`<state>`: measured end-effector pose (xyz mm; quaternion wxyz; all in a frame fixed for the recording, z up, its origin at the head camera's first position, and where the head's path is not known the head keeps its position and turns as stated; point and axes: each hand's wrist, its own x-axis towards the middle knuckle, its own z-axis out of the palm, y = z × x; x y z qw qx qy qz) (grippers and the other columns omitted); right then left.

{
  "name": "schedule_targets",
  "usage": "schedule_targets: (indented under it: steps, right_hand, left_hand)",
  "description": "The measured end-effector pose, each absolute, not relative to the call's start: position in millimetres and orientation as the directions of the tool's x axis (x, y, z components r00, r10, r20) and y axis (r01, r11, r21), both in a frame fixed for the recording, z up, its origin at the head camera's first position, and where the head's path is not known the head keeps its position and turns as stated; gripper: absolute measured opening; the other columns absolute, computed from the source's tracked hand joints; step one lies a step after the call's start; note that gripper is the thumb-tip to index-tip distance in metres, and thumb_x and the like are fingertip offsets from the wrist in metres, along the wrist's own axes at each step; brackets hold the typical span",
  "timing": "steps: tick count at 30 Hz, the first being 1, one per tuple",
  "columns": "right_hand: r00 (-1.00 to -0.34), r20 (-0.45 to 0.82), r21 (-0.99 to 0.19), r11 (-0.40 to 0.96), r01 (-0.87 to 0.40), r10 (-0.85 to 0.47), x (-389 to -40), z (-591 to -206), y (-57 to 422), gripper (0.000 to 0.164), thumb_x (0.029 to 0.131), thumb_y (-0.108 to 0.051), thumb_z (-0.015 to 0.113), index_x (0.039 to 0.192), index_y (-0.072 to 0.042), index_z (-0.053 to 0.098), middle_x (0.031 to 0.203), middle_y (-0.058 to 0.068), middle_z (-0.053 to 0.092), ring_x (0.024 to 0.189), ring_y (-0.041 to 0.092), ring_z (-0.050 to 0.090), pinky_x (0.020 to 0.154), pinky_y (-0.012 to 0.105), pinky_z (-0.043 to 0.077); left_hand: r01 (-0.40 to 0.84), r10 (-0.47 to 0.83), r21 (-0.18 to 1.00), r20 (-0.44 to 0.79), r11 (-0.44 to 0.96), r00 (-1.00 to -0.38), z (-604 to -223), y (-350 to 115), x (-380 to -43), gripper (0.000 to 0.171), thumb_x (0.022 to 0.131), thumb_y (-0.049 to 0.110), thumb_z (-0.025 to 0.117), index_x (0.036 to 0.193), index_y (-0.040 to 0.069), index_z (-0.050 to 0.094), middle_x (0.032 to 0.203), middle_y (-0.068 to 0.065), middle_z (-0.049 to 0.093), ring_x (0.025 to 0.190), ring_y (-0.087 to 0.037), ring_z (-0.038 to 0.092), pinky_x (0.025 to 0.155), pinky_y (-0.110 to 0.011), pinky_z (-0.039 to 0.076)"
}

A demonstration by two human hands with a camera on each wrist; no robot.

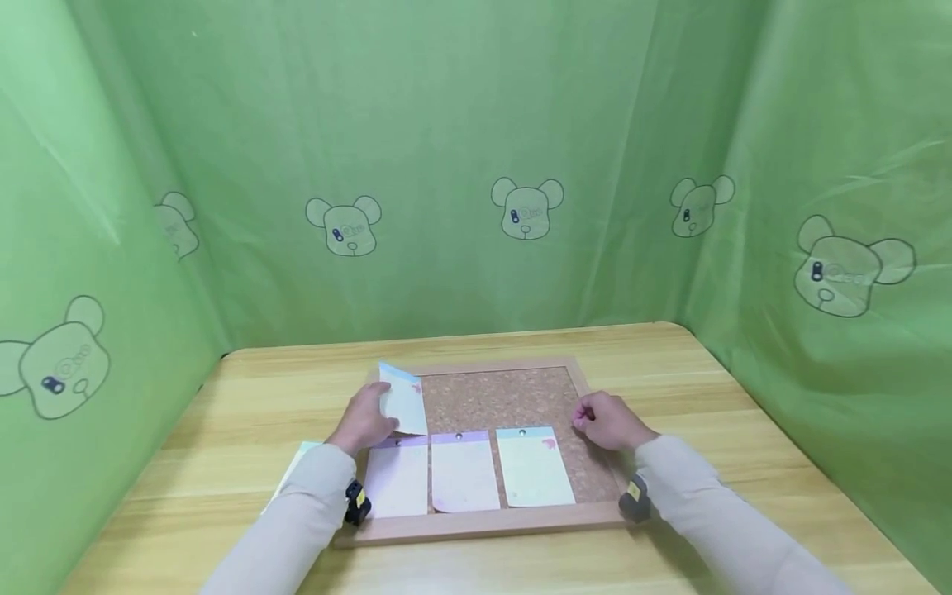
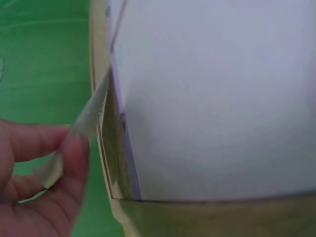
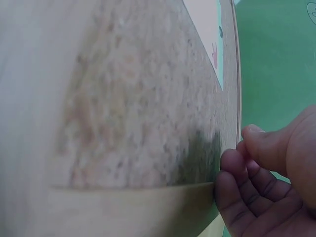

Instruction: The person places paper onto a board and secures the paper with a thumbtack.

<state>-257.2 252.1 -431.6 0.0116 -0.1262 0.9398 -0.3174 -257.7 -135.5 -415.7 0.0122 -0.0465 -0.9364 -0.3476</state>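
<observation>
My left hand (image 1: 366, 419) pinches a pale note sheet (image 1: 404, 402) with a blue top strip between thumb and fingers. The sheet stands tilted over the upper left of a cork board (image 1: 506, 398); edge-on in the left wrist view, it runs up from the fingertips. Lower on the board lie two purple-topped sheets (image 1: 466, 473) and a blue-topped sheet (image 1: 535, 467), each with a small round pin at its top. My right hand (image 1: 610, 420) is over the board's right side, thumb and fingers curled close together; I cannot tell whether something small is between the fingertips.
The board's pale wooden frame (image 1: 483, 522) lies on a light wood table (image 1: 283, 380). Another sheet (image 1: 301, 457) is partly hidden under the left forearm. Green curtains (image 1: 446, 124) with bear-head drawings hang behind and at both sides.
</observation>
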Motion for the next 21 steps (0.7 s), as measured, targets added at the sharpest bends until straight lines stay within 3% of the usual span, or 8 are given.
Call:
schedule_targets:
  steps: [7, 14, 21]
  right_hand:
    - [-0.965, 0.069, -0.592, 0.768, -0.245, -0.254, -256, -429, 240, 0.011, 0.088, 0.002, 0.062, 0.080, -0.004, 0.065, 0.069, 0.001, 0.056, 0.065, 0.016, 0.051, 0.061, 0.030, 0.046]
    - [-0.961, 0.069, -0.570, 0.780, -0.257, -0.266, -261, -430, 226, 0.012, 0.089, 0.001, 0.062, 0.080, -0.006, 0.065, 0.070, 0.001, 0.056, 0.065, 0.016, 0.051, 0.061, 0.030, 0.045]
    - [-0.954, 0.076, -0.579, 0.766, -0.278, -0.289, -263, -428, 207, 0.011, 0.089, 0.002, 0.061, 0.080, -0.005, 0.065, 0.070, 0.001, 0.056, 0.064, 0.014, 0.052, 0.059, 0.028, 0.046]
  left_hand:
    - [0.125, 0.122, 0.516, 0.039, 0.848, -0.992, -419, -131, -264, 0.069, 0.073, -0.003, 0.076, 0.133, -0.016, 0.044, 0.134, -0.033, 0.046, 0.122, -0.048, 0.045, 0.107, -0.051, 0.035]
    - [0.070, 0.104, 0.456, -0.049, 0.887, -0.993, -424, -129, -264, 0.065, 0.080, 0.013, 0.078, 0.135, -0.007, 0.049, 0.136, -0.026, 0.049, 0.118, -0.045, 0.044, 0.100, -0.056, 0.040]
    - [0.052, 0.098, 0.426, -0.088, 0.903, -0.991, -422, -129, -266, 0.067, 0.079, 0.012, 0.079, 0.137, -0.003, 0.049, 0.138, -0.023, 0.048, 0.114, -0.040, 0.044, 0.094, -0.054, 0.041]
